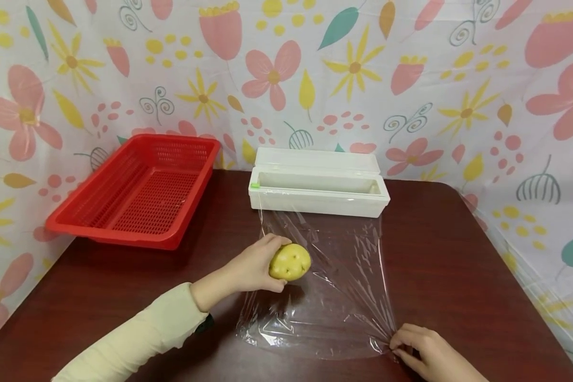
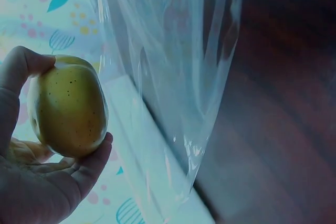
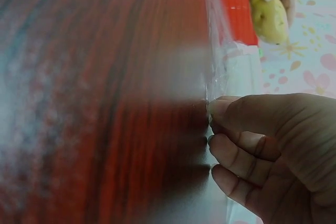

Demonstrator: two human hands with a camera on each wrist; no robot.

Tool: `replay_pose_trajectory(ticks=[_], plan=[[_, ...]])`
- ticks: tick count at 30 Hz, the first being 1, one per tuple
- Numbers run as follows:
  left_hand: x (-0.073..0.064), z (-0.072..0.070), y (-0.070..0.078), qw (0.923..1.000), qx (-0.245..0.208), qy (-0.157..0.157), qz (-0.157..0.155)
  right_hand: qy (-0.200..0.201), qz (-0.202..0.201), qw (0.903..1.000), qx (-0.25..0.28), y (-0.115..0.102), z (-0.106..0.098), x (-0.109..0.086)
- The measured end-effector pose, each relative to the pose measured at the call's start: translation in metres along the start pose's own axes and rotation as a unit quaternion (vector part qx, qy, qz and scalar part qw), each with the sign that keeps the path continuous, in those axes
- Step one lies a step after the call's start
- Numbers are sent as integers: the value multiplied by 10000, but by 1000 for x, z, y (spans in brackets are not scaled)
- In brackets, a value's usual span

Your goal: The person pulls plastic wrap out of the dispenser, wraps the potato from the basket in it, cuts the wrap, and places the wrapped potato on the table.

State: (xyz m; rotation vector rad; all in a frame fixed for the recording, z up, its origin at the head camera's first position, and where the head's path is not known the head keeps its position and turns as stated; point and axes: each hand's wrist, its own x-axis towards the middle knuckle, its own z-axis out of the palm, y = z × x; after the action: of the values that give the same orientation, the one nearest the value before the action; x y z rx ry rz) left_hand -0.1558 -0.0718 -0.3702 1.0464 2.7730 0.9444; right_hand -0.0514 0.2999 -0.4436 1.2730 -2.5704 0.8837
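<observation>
A yellow potato (image 1: 291,262) is gripped by my left hand (image 1: 255,264), held up over a stretched sheet of clear plastic wrap (image 1: 334,297). In the left wrist view the thumb and fingers curl round the potato (image 2: 71,108). The near right corner of the wrap is pinched by my right hand (image 1: 425,347) close to the table's front. In the right wrist view the thumb and forefinger of that hand (image 3: 273,150) meet at the wrap's edge. The sheet runs back to a white wrap dispenser box (image 1: 317,204), whose lid stands raised.
A red perforated basket (image 1: 181,233) stands at the back left of the dark brown table (image 1: 439,254). Behind the table hangs a white cloth (image 1: 315,69) with flower prints. A small green piece (image 1: 255,185) sits at the box's left front edge.
</observation>
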Motion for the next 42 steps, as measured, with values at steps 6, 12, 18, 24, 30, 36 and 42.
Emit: replay_pose_trajectory(ticks=[6, 12, 18, 24, 30, 36, 42], plan=[[-1, 10, 6, 9992, 2, -374, 163, 95, 8, 10000, 29, -1, 3, -2], [3, 20, 14, 9972, 85, -625, 392, 180, 42, 9997, -185, -1, 2, -2], [5, 31, 23, 9945, 214, -896, 496, 105, 129, 9997, -176, -2, 1, -2], [6, 45, 29, 9915, 309, -1176, 463, 122, 129, 9996, -227, -2, 1, -2], [5, 55, 32, 9894, 269, -1343, 479, 242, 14, 9991, -341, -1, 3, -1], [3, 62, 33, 9873, 259, -1460, 580, 198, 41, 9994, -265, -2, 4, -1], [2, 66, 35, 9848, 394, -1568, 632, 298, -50, 9992, -255, -1, 3, 1]])
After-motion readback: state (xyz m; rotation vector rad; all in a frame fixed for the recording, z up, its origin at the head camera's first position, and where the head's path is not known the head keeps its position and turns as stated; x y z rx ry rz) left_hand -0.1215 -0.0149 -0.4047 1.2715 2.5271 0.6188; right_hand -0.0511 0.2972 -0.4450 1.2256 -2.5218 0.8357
